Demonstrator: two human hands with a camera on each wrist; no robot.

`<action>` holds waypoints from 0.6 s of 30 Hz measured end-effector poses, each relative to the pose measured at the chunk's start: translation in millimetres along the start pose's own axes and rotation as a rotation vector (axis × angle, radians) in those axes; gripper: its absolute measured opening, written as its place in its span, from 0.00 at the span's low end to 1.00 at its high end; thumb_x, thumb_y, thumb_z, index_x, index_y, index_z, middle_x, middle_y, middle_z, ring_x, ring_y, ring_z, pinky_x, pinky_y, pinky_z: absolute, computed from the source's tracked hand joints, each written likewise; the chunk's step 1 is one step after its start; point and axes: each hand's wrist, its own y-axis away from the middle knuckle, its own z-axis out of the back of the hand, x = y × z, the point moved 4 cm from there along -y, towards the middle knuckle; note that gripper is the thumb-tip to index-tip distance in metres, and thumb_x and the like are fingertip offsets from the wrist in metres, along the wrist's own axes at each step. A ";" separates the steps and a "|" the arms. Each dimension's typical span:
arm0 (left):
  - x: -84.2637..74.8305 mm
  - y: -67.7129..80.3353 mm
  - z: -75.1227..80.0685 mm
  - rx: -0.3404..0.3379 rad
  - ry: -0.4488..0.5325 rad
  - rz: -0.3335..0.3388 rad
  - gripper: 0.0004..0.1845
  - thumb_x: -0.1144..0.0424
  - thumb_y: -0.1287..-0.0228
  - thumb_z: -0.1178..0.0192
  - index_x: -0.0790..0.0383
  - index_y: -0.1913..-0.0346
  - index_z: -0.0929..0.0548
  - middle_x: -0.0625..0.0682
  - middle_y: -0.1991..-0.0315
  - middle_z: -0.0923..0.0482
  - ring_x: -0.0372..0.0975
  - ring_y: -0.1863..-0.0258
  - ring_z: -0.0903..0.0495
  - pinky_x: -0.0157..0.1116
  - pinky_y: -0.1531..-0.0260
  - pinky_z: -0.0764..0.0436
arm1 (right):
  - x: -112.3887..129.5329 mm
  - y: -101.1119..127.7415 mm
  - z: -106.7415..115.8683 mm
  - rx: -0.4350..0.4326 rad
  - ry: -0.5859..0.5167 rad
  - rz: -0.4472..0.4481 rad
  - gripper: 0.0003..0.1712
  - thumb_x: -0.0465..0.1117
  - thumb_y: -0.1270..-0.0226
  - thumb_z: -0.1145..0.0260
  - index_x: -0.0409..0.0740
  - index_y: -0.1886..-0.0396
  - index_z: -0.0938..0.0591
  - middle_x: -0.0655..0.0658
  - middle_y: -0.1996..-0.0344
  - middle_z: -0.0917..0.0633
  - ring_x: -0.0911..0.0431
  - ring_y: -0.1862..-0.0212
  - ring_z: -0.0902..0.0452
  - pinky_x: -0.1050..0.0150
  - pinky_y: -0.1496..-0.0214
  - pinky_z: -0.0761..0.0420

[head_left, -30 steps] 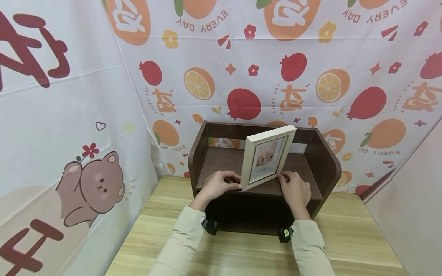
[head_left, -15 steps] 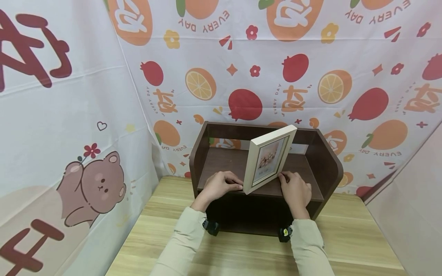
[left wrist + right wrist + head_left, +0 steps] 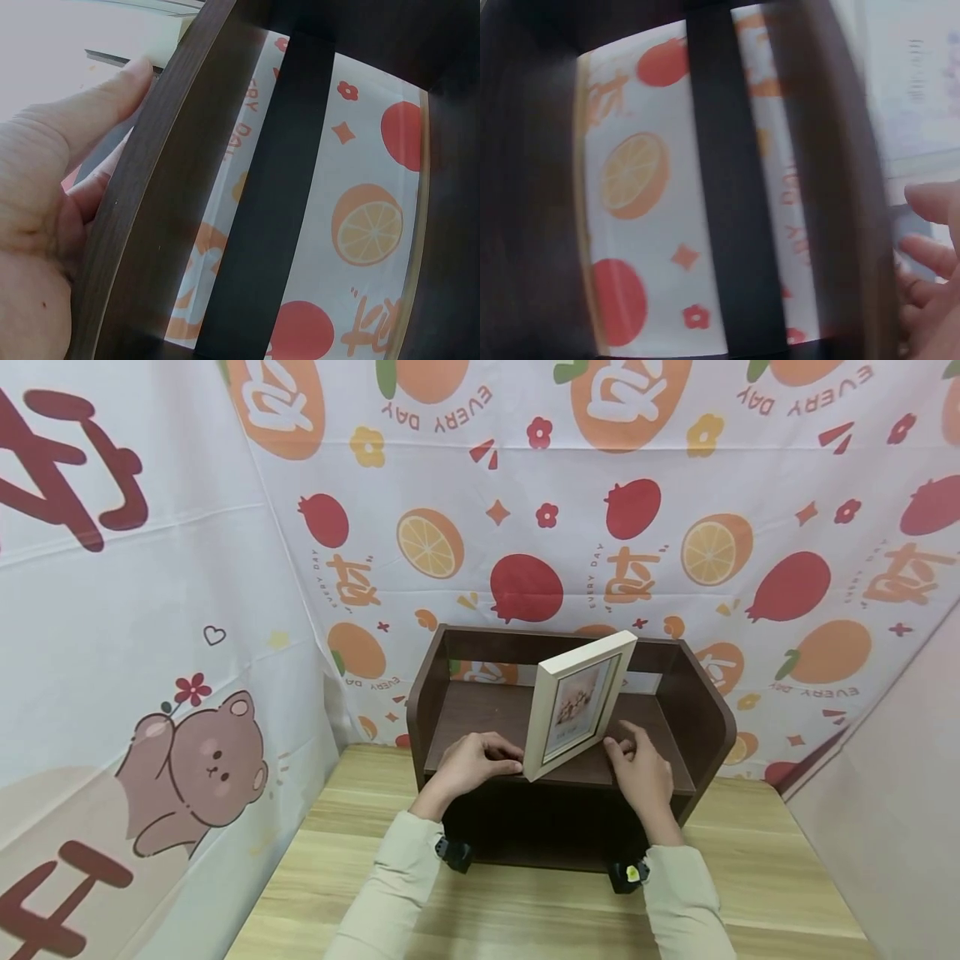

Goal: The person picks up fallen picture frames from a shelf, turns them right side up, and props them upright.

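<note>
A cream picture frame [image 3: 576,706] stands upright and turned at an angle near the front edge of a dark brown shelf unit [image 3: 480,706]. At its lower left corner is my left hand [image 3: 472,762], thumb and index fingertips against the side, the other fingers mostly hidden. In the left wrist view, the left thumb [image 3: 112,101] reaches straight to the cream edge. Beside the lower right corner, my right hand [image 3: 642,772] has its thumb and fingers spread, holding nothing. The right wrist view shows the right fingers [image 3: 934,255] apart from the frame.
Side panels [image 3: 697,706] rise at both ends of the shelf's top. Below it is a dark compartment [image 3: 540,822]. The unit stands on a wooden table [image 3: 540,910], against a fruit-print cloth [image 3: 450,468].
The picture frame's left end has come slightly toward me, turning it a little. My right fingers have lifted off its lower right corner and spread. My left hand stays at the left corner.
</note>
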 end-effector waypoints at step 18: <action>-1.4 0.7 -0.1 -0.021 -0.021 -0.013 0.07 0.49 0.42 0.33 0.40 0.60 0.12 0.38 0.62 0.17 0.31 0.66 0.22 0.37 0.64 0.25 | 107.4 18.1 69.7 -0.139 -0.073 0.328 0.31 0.51 0.30 0.39 0.45 0.32 0.32 0.42 0.59 0.20 0.54 0.65 0.26 0.61 0.69 0.31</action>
